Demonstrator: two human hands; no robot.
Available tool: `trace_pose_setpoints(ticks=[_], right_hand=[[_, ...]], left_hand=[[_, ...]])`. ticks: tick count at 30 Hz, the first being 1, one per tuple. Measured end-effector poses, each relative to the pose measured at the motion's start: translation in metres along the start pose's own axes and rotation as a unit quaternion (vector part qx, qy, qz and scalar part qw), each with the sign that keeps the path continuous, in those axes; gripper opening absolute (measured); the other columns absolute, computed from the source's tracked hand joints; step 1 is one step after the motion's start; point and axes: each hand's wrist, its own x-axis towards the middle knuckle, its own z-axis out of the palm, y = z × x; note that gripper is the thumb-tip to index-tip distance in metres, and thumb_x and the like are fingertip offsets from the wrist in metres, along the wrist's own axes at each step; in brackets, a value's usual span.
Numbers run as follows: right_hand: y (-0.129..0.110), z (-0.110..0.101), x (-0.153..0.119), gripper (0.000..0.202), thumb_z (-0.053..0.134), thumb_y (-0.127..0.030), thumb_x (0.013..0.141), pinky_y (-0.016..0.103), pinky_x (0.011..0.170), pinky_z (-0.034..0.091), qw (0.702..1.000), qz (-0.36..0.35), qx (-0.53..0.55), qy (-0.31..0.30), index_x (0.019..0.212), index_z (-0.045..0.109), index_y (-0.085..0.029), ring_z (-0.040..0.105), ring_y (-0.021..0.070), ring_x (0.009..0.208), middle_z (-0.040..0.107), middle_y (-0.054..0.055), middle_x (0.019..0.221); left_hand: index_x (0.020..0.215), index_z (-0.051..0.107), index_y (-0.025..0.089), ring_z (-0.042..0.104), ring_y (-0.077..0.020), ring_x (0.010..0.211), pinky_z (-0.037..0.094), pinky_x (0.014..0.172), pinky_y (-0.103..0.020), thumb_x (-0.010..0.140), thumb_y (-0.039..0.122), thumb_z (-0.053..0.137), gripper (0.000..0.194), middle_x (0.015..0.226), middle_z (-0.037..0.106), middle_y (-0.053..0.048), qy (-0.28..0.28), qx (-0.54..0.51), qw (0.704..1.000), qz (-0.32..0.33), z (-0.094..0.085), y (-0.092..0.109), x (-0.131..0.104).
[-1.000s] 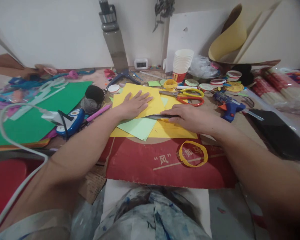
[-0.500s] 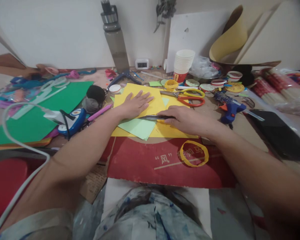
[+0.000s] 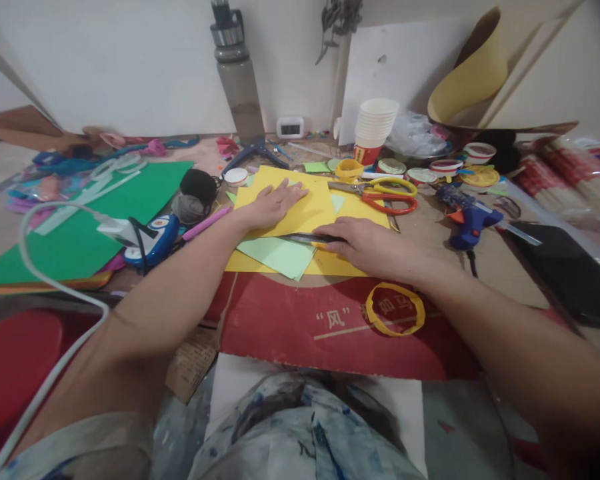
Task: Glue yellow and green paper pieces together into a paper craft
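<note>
My left hand (image 3: pixel 276 203) lies flat with its fingers spread on a yellow paper sheet (image 3: pixel 310 208), pressing it down. Between the fingers of my right hand (image 3: pixel 357 240) is a slim dark knife (image 3: pixel 305 237). Its blade points left and runs along the near edge of that sheet, partly beneath it. Pale green paper (image 3: pixel 283 257) sticks out below the blade, lying over more yellow paper (image 3: pixel 347 265). Just beyond my right hand rest scissors (image 3: pixel 380 192) with one yellow and one red handle.
A yellow paper ring (image 3: pixel 396 310) lies on the red board (image 3: pixel 280 327) nearest me. To the right are a blue glue gun (image 3: pixel 473 223) and a black phone-like slab (image 3: pixel 570 267). Green sheets (image 3: pixel 145 193) lie left. Paper cups (image 3: pixel 375 130) and a tall bottle (image 3: pixel 240 87) stand behind.
The whole view has shifted slightly, so things appear a little farther right. My left hand stays flat on the yellow sheet. The knife in my right hand remains along the sheet's near edge.
</note>
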Motion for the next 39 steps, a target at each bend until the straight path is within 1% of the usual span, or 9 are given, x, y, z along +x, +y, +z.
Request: trace_pose_setpoints(ticks=[3, 4, 6, 8, 13, 17, 23, 33, 39], right_hand=[[0.002, 0.001, -0.001, 0.04, 0.043, -0.03, 0.098, 0.032, 0.092, 0.046, 1.0, 0.011, 0.004, 0.0, 0.132, 0.063, -0.022, 0.062, 0.0247, 0.108, 0.068, 0.012, 0.119], [0.002, 0.0, -0.002, 0.04, 0.042, -0.03, 0.099, 0.033, 0.092, 0.046, 1.0, 0.014, 0.003, 0.001, 0.131, 0.063, -0.022, 0.062, 0.025, 0.109, 0.068, 0.012, 0.12], [0.004, -0.001, -0.003, 0.04, 0.042, -0.03, 0.099, 0.033, 0.092, 0.046, 1.0, 0.018, 0.002, 0.001, 0.131, 0.064, -0.022, 0.062, 0.0256, 0.11, 0.068, 0.012, 0.121], [0.004, -0.003, -0.004, 0.04, 0.042, -0.031, 0.098, 0.033, 0.091, 0.047, 1.0, 0.021, 0.001, 0.002, 0.13, 0.064, -0.022, 0.062, 0.0259, 0.11, 0.068, 0.011, 0.121], [0.0, -0.003, -0.002, 0.038, 0.044, -0.031, 0.097, 0.034, 0.09, 0.048, 1.0, 0.017, -0.003, -0.001, 0.127, 0.066, -0.023, 0.064, 0.0258, 0.107, 0.07, 0.01, 0.119], [-0.005, 0.0, 0.0, 0.037, 0.045, -0.031, 0.097, 0.033, 0.088, 0.048, 1.0, 0.012, -0.006, 0.001, 0.127, 0.066, -0.024, 0.065, 0.0255, 0.103, 0.072, 0.009, 0.116], [-0.018, 0.001, 0.005, 0.036, 0.046, -0.036, 0.098, 0.03, 0.083, 0.048, 1.0, 0.017, -0.018, -0.004, 0.125, 0.067, -0.024, 0.067, 0.0247, 0.099, 0.073, 0.01, 0.11], [-0.035, -0.002, 0.016, 0.035, 0.046, -0.032, 0.099, 0.029, 0.083, 0.046, 0.999, 0.022, -0.027, -0.027, 0.126, 0.066, -0.023, 0.067, 0.0242, 0.1, 0.073, 0.011, 0.114], [-0.043, -0.001, 0.021, 0.038, 0.044, -0.026, 0.1, 0.029, 0.084, 0.045, 0.998, 0.008, -0.053, -0.035, 0.132, 0.062, -0.016, 0.064, 0.0241, 0.106, 0.07, 0.014, 0.119]], left_hand=[[0.16, 0.017, 0.025, 0.004, -0.0199, 0.154, 0.005, 0.123, -0.04, 0.1, 0.046, -0.002, 0.066, 0.167, 0.015, 0.001, -0.007, -0.007, 1.0, -0.003, -0.009, -0.011, -0.005], [0.159, 0.018, 0.024, 0.0, -0.0228, 0.154, 0.003, 0.123, -0.044, 0.1, 0.048, 0.003, 0.066, 0.167, 0.012, 0.0, -0.003, 0.008, 1.0, -0.016, -0.011, -0.015, -0.007], [0.158, 0.021, 0.028, -0.005, -0.0292, 0.154, -0.004, 0.12, -0.056, 0.1, 0.05, 0.011, 0.063, 0.168, 0.009, 0.0, 0.003, 0.05, 0.998, -0.037, -0.01, -0.023, -0.008], [0.159, 0.019, 0.029, -0.005, -0.0304, 0.154, -0.004, 0.118, -0.061, 0.101, 0.047, 0.015, 0.061, 0.168, 0.006, -0.002, 0.006, 0.071, 0.997, -0.039, -0.005, -0.025, -0.006], [0.159, 0.018, 0.031, -0.004, -0.0259, 0.154, -0.002, 0.121, -0.055, 0.101, 0.048, 0.014, 0.06, 0.168, 0.006, 0.0, 0.021, 0.073, 0.997, -0.034, 0.007, -0.017, -0.002], [0.159, 0.019, 0.031, -0.003, -0.0251, 0.154, 0.0, 0.121, -0.055, 0.101, 0.047, 0.013, 0.059, 0.168, 0.007, 0.0, 0.025, 0.069, 0.996, -0.044, 0.005, -0.014, -0.002], [0.159, 0.019, 0.029, -0.001, -0.025, 0.154, 0.002, 0.121, -0.055, 0.102, 0.047, 0.013, 0.06, 0.168, 0.008, -0.001, 0.025, 0.073, 0.996, -0.041, 0.005, -0.015, -0.002], [0.159, 0.019, 0.03, 0.001, -0.0251, 0.154, 0.003, 0.121, -0.056, 0.102, 0.047, 0.013, 0.059, 0.168, 0.008, -0.002, 0.031, 0.074, 0.996, -0.036, 0.006, -0.017, -0.001], [0.159, 0.017, 0.031, 0.0, -0.0239, 0.154, 0.004, 0.121, -0.056, 0.103, 0.045, 0.013, 0.058, 0.168, 0.006, 0.0, 0.022, 0.08, 0.996, -0.043, 0.006, -0.016, 0.0]])
